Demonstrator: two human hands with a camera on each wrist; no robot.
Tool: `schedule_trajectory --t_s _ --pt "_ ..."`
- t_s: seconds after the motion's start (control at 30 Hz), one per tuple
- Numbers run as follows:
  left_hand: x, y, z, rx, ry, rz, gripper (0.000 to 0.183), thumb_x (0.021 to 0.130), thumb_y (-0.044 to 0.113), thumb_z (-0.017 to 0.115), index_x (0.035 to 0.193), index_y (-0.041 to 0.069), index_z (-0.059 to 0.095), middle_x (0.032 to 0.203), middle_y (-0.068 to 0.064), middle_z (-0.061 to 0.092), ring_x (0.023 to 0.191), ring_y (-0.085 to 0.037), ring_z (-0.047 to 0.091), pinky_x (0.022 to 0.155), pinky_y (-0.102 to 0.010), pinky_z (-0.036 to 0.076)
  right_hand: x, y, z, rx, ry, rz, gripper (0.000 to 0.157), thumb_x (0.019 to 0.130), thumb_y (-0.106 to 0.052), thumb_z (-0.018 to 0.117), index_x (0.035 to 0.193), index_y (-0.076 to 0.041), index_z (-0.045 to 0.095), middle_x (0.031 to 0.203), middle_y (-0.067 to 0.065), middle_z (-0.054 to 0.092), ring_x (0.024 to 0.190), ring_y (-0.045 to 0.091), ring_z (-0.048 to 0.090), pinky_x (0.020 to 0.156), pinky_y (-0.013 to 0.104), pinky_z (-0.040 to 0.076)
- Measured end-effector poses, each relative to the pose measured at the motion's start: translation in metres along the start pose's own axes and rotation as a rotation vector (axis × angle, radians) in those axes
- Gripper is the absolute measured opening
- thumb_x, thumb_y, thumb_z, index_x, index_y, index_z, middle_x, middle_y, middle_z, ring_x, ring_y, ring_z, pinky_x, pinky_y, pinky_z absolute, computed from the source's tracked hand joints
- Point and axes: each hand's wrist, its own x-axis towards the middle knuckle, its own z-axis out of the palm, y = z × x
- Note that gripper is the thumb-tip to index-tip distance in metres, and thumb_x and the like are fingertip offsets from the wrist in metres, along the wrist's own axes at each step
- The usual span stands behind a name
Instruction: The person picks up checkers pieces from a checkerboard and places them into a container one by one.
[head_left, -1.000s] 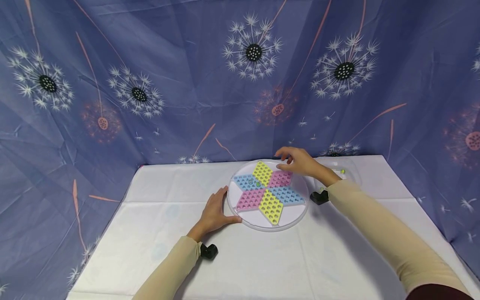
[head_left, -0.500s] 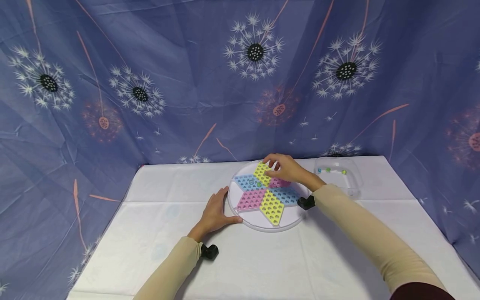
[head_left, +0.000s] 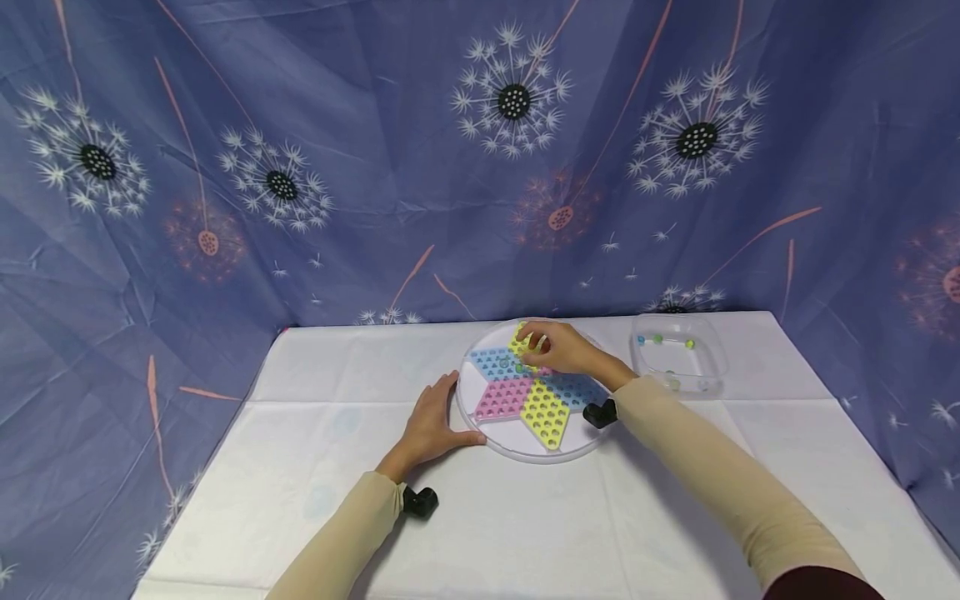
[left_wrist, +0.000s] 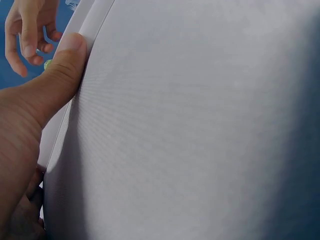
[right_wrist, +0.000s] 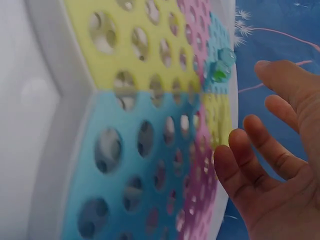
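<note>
A round white Chinese checkers board (head_left: pixel 468 392) lies on the table, with a star of yellow, pink and light-blue perforated points. My left hand (head_left: pixel 430 425) rests against its left rim, thumb and fingers spread along the edge. In the left wrist view, the thumb (left_wrist: pixel 67 60) lies straight on the rim. Above the far part of the board is my right hand (head_left: pixel 564 348), fingers loosely bent. A clear marble (head_left: pixel 504 363) and a green marble (head_left: pixel 519 367) sit on the blue point by its fingertips. The right wrist view shows these fingers (right_wrist: pixel 280 75) apart, nothing between them.
A transparent plastic tub (head_left: pixel 716 358) with several blue, green and clear marbles stands right of the board. White cloth (head_left: pixel 315 467) covers the table. Behind its back edge hangs a blue dandelion-print curtain (head_left: pixel 375 167).
My right hand has moved left and slightly nearer, from the board's upper right to beside the marbles. Its forearm no longer covers the tub. The left hand stays at the rim.
</note>
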Motion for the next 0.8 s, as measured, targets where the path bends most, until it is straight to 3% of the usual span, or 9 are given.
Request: schedule_trajectory --t_s 0.27,0.57,0.8 --pt "0.0006 0.0003 -0.0008 -0.007 0.002 0.01 0.126 0.069 0.054 0.092 0.162 0.003 0.025 0.164 -0.015 0.033 0.153 -0.032 0.028 0.128 -0.046 0.015 0.0023 0.0012 0.01 0.027 -0.05 0.024 0.034 0.093 -0.02 0.079 0.122 -0.007 0.068 0.104 0.01 0.068 0.09 0.022 0.065 0.083 0.042 0.057" --pt "0.0015 -0.0007 -0.0003 -0.01 0.013 0.021 0.124 0.069 0.053 0.093 0.161 0.002 0.027 0.164 -0.016 0.034 0.153 -0.034 0.028 0.128 -0.049 0.017 0.0066 0.0033 0.0099 0.007 -0.078 0.071 0.016 0.089 -0.018 0.082 0.103 -0.013 0.076 0.1 0.003 0.068 0.09 0.02 0.061 0.083 0.039 0.053" --pt "0.0022 -0.001 0.0004 0.008 0.006 0.014 0.124 0.07 0.054 0.092 0.162 0.003 0.026 0.165 -0.015 0.033 0.154 -0.033 0.026 0.128 -0.048 0.016 0.0081 0.0022 0.0121 0.023 -0.096 0.084 0.014 0.088 -0.015 0.082 0.1 -0.011 0.077 0.098 0.003 0.068 0.086 0.02 0.057 0.079 0.037 0.051"
